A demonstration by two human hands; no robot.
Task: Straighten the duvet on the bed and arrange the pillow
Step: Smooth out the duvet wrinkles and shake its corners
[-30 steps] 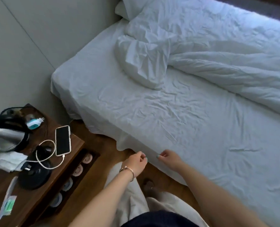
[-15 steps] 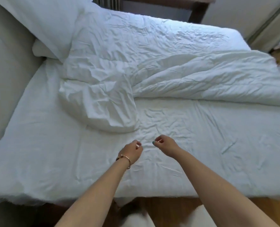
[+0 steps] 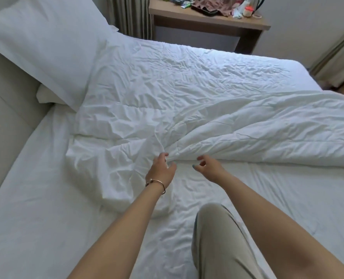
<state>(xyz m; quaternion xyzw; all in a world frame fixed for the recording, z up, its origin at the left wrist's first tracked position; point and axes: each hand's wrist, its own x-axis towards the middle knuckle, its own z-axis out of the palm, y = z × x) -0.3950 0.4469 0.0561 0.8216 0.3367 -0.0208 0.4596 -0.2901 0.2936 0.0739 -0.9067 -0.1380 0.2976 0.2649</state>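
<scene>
Two bare hands reach over the middle of the bed (image 3: 36, 198), close together but not touching. The left hand (image 3: 160, 170), with a thin metal bangle (image 3: 157, 183) on its wrist, touches the bunched edge of the duvet (image 3: 207, 109) with its fingertips, the fingers only loosely bent; whether it actually pinches the cloth I cannot tell. The right hand (image 3: 208, 168), just beside it at 3 o'clock, hovers at the same edge with relaxed, half-curled fingers and holds nothing; its nails are painted teal.

The duvet is white, puffy and heavily creased, spread from the centre toward 12 and 3 o'clock, with one folded flap lying toward 8 o'clock on the wrinkled white fitted sheet. A plump white pillow (image 3: 46, 43) in a smooth case lies at 10 o'clock, its corner overlapping the duvet, propped on a pale padded headboard (image 3: 4, 105). A knee (image 3: 213, 234) in beige fabric rests on the sheet at 6 o'clock. At 1 o'clock stands a wooden side table (image 3: 203, 19) carrying jumbled small items; no lettering is legible on them.
</scene>
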